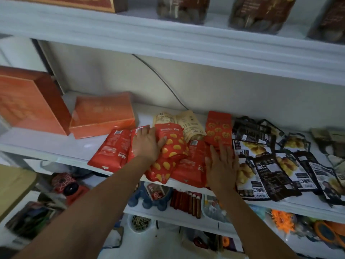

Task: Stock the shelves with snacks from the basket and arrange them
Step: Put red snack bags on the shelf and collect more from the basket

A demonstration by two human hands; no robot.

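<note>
Spotted red bag [172, 146] on middle shelf [46, 144] lies between both flat, unclenched hands, long axis front to back; left hand [145, 144] nearer, thumb touching it, right hand [222, 165] resting on red packets [190, 165] beside.

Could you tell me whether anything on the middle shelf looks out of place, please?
Yes: the red snack packets lie in a crooked, overlapping heap under the left hand and right hand, some poking past the shelf edge. The black packets beside them overhang too.
</note>
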